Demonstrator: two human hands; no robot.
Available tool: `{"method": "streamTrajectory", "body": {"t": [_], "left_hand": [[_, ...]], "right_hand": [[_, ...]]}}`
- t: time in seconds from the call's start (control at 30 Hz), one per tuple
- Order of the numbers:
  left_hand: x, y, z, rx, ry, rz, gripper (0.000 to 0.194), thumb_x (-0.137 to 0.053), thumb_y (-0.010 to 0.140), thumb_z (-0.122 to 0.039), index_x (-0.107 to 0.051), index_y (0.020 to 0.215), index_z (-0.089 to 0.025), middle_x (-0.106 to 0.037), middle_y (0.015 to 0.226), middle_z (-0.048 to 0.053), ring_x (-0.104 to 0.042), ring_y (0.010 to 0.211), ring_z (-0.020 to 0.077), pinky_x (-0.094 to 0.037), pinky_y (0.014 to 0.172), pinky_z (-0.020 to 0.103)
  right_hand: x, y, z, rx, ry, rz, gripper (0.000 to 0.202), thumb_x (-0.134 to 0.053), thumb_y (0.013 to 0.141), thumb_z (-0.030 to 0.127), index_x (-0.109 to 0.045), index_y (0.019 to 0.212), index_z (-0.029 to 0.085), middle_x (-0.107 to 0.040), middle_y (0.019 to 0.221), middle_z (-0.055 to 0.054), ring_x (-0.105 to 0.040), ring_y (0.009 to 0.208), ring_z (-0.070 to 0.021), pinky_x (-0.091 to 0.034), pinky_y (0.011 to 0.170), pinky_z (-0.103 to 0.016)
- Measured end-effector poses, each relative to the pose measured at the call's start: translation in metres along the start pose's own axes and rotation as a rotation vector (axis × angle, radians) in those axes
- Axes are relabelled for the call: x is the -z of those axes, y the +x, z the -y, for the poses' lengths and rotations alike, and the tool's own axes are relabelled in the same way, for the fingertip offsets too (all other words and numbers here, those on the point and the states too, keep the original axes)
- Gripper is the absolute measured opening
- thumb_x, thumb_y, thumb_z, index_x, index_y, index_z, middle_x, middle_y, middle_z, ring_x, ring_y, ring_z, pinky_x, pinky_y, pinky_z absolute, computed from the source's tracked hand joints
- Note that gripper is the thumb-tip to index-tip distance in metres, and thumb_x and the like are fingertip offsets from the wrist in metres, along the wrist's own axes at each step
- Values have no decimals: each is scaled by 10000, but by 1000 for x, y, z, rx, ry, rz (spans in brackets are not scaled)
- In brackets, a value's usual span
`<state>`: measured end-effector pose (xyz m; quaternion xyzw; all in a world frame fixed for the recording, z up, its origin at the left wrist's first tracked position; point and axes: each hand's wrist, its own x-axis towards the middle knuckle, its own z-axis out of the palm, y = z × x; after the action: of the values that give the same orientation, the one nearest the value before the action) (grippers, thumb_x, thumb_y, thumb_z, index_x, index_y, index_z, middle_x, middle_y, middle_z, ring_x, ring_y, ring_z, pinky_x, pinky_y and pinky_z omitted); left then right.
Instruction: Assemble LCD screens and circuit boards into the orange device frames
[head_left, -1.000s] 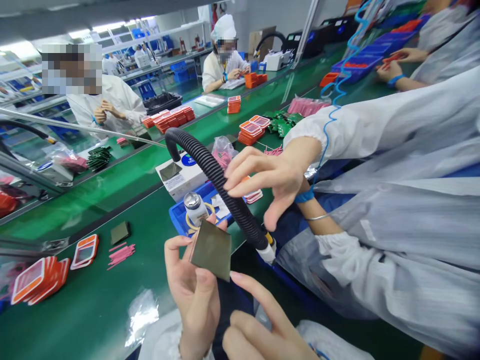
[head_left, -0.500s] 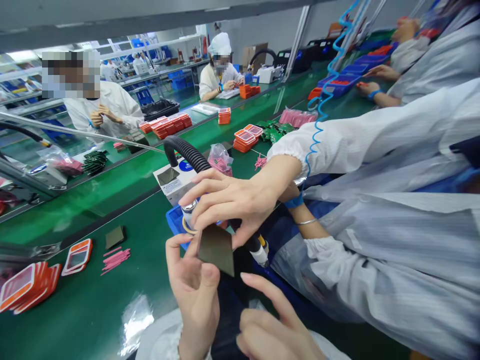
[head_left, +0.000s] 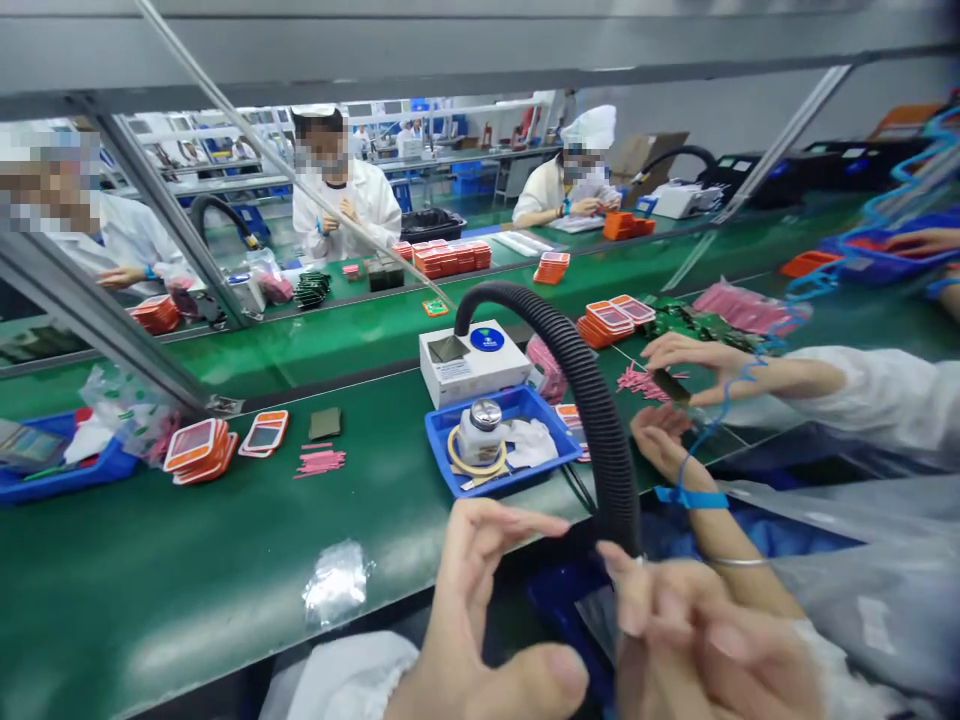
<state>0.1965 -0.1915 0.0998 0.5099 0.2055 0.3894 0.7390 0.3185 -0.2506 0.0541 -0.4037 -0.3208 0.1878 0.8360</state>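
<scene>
Now a co-worker's hand (head_left: 705,367) is holding the dark plate (head_left: 670,386) right of the blue tray (head_left: 437,432), so you're no longer supporting it. Nearer than the tray, your left hand (head_left: 454,635) is gaping, empty; your right hand (head_left: 697,620) is curling, its contents blurring beyond telling.

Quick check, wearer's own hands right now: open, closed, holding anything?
Left hand: open, thumb and fingers apart, nothing visible in it.
Right hand: fingers bent, blurred; cannot tell whether it holds anything.
</scene>
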Motion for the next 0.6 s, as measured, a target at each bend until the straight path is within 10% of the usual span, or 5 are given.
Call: {"method": "streamTrajectory", "body": {"t": [0.27,0.6], "left_hand": [[66,-30,6,303,-252,-114,479,-817,651,-397,-495,968,-238,-662,950,30,-606,861,160,-448,785,298],[73,-26,-7,459,-387,-365,396,-822,665,-332,-533,889,-180,-748,729,26,-693,670,155,-507,720,278]], "right_hand": [[-83,4,-50,-631,700,221,225,-714,785,150,-524,849,251,-558,753,92,-608,659,-24,-477,996,-320],[-129,-6,-88,-969,1233,243,360,-724,676,45,-482,854,245,-411,611,147,-479,540,-9,-547,898,-298]]}}
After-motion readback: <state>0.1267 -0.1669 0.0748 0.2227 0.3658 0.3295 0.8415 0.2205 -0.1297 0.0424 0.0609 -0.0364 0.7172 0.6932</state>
